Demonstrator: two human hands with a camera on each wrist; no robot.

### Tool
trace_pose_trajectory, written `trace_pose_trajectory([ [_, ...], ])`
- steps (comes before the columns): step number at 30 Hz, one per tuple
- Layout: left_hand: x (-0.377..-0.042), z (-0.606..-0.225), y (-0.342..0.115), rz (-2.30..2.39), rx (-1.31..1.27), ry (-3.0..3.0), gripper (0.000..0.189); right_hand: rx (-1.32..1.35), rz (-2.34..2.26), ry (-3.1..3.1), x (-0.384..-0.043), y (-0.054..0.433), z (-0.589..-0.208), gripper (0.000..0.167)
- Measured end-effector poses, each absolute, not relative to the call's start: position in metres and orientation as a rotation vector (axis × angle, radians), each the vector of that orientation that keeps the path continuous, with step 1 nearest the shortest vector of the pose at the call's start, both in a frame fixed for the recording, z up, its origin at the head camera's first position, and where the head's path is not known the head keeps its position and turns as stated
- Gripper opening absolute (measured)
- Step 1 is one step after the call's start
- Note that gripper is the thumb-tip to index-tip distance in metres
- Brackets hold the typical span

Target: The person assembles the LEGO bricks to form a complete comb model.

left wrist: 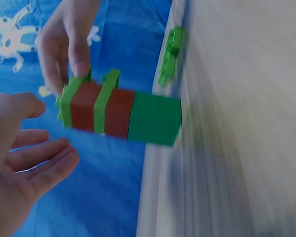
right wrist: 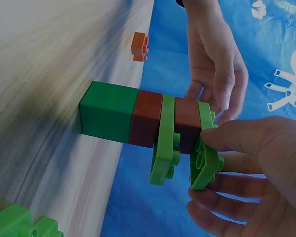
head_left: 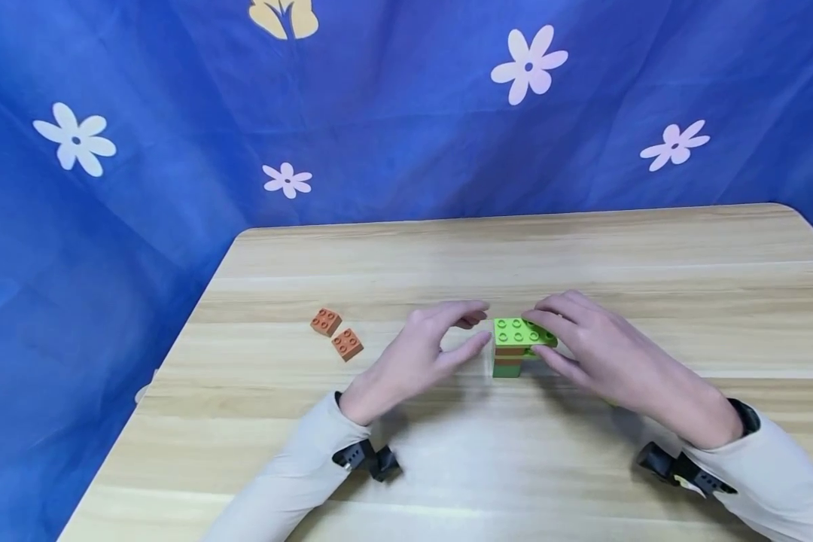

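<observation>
Pinching the studded, lime-green top plate of an upright brick stack between thumb and fingers of the right hand. Rising from the wood-grained worktop in smooth plastic layers: boxy dark-green base, then red-brown and lime alternating. Holding the left hand empty just beside, with fingers loosely bent. With two square, studded orange bricks off to the left.

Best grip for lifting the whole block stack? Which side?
Probably the dark green block at the base, pinched front and back, coming in low from the left. The stack looks flush on that side, while both light green plates jut out to the right, where the right hand is.
</observation>
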State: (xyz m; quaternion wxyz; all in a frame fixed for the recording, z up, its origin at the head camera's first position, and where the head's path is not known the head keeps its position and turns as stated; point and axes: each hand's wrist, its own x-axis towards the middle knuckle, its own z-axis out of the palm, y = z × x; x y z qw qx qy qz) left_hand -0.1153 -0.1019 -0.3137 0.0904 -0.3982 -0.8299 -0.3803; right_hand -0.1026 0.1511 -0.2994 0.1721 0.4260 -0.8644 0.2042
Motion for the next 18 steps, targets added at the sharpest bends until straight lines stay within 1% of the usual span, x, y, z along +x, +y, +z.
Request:
trace_pose_trajectory([
  [12, -0.115, -0.316, -0.187, -0.713, -0.851, -2.684, 0.026, 1.227, 0.569, -2.445, -0.102, 0.150, -0.300, 0.033],
  [18, -0.112, -0.317, -0.215, -0.590, -0.749, -2.769, 0.027, 1.225, 0.563, -2.431, -0.102, 0.151, -0.300, 0.034],
])
